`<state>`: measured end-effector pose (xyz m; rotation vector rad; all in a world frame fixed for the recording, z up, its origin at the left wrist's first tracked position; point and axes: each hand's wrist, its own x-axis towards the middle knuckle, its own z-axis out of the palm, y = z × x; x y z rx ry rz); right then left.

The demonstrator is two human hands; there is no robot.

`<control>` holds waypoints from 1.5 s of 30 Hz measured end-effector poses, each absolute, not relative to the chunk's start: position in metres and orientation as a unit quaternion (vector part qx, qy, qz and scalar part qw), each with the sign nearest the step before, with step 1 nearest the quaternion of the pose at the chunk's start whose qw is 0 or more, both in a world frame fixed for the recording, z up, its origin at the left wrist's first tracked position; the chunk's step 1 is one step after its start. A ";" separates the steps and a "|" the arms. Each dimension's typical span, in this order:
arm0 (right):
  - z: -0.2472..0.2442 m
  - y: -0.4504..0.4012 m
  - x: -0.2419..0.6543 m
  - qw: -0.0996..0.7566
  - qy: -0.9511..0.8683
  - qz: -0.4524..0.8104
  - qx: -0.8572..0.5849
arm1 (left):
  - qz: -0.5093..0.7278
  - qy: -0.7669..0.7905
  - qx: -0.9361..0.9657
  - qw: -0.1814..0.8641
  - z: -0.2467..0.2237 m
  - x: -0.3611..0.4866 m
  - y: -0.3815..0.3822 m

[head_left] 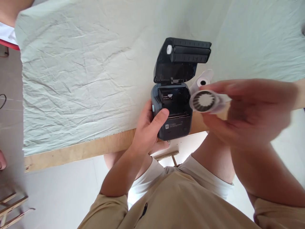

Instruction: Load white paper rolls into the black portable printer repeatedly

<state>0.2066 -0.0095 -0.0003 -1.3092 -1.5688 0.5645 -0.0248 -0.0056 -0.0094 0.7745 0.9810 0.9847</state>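
Observation:
A dark portable label printer (175, 128) is held at the table's front edge, its lid (176, 71) raised and its paper bay exposed. My left hand (149, 128) grips the printer's left side, with the thumb over the rim of the bay. Just right of the bay, my right hand (252, 109), blurred by motion, pinches a paper roll (194, 101) whose ribbed core faces me. Behind that roll, a second small white roll (199, 82) with a dark hole lies on the cloth, partly hidden.
A wrinkled pale green cloth (83, 73) covers the table, leaving its wooden front edge (81, 148) bare. At the upper left is part of another person's arm (10, 11). A wooden rack (11, 205) stands on the floor at lower left.

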 end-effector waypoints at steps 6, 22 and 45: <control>0.009 0.016 0.170 0.437 -0.790 -0.034 -0.430 | 0.442 0.431 0.359 0.700 -0.012 -0.024 -0.004; 0.015 -0.005 0.192 0.485 -0.727 0.026 -0.485 | 0.426 0.426 0.370 0.707 -0.005 -0.020 0.002; -0.023 -0.004 0.198 0.439 -0.616 0.411 -0.509 | 0.449 0.451 0.347 0.689 -0.004 -0.021 -0.008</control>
